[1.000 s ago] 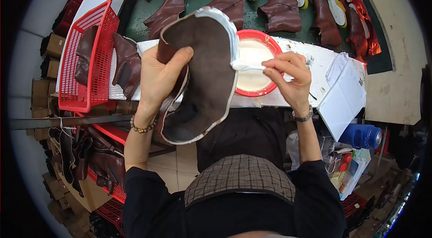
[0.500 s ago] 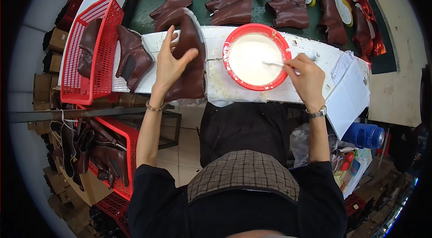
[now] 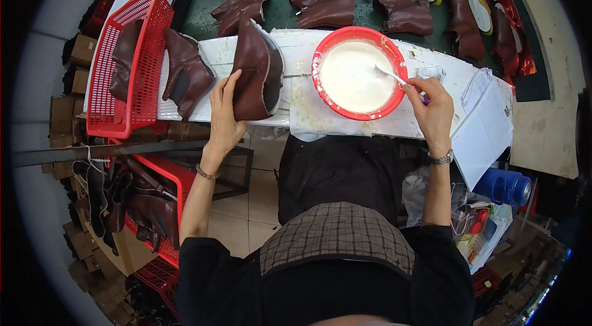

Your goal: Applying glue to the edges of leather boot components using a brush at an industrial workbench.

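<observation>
Two brown leather boot uppers are at the left: one in a red basket (image 3: 145, 70), one lying just beside it (image 3: 186, 70) on the white table (image 3: 425, 61). Next comes the upper being handled (image 3: 251, 76), which lies on the table, its pale-edged opening facing right. The left hand (image 3: 225, 113) is partly spread, fingers against its near left side; whether they grip or merely rest, I cannot tell. Steadying it lightly from the outside should keep the leather uncreased and the fingers clean.

Right of it is the red bowl (image 3: 317, 87) of creamy white liquid (image 3: 351, 76). The brush (image 3: 392, 76) slants over the right rim, its tip at the liquid, pinched between thumb and fingers of the right hand (image 3: 433, 107). A shallow dip and a wipe on the rim would probably limit drips.

Farthest right, the paper sheets (image 3: 484, 135) overhang the near edge. I can read no writing on them, nor any label on the blue bottle (image 3: 502, 187).
</observation>
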`<state>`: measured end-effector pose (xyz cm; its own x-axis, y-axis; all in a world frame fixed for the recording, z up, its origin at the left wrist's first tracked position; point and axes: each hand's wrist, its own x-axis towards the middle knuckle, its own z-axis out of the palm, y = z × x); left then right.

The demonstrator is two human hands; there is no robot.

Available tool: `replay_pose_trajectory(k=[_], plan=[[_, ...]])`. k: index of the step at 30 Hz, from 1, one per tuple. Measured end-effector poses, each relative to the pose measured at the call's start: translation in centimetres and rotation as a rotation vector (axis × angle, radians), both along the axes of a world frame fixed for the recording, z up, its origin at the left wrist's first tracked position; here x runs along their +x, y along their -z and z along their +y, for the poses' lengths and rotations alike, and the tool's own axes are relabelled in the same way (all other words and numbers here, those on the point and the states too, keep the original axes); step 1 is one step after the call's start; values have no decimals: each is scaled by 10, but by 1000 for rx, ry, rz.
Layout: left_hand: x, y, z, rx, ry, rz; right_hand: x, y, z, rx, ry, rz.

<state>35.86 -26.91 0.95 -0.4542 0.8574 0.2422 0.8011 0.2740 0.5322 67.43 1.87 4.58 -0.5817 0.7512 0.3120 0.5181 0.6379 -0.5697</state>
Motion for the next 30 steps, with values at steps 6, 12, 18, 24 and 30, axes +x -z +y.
replay_pose_trajectory(k=[6,12,18,24,30], plan=[[44,-39,16,185,-30,174,-39,-20,-47,-231,-257,357],[61,-52,12,315,103,166,-43,-20,-39,-207,-274,406],[64,-62,22,437,292,124,-57,-36,6,-12,-293,539],[60,-65,54,518,106,241,-40,-43,-22,19,-366,486],[48,-54,86,810,11,259,-29,-47,-41,31,-466,464]])
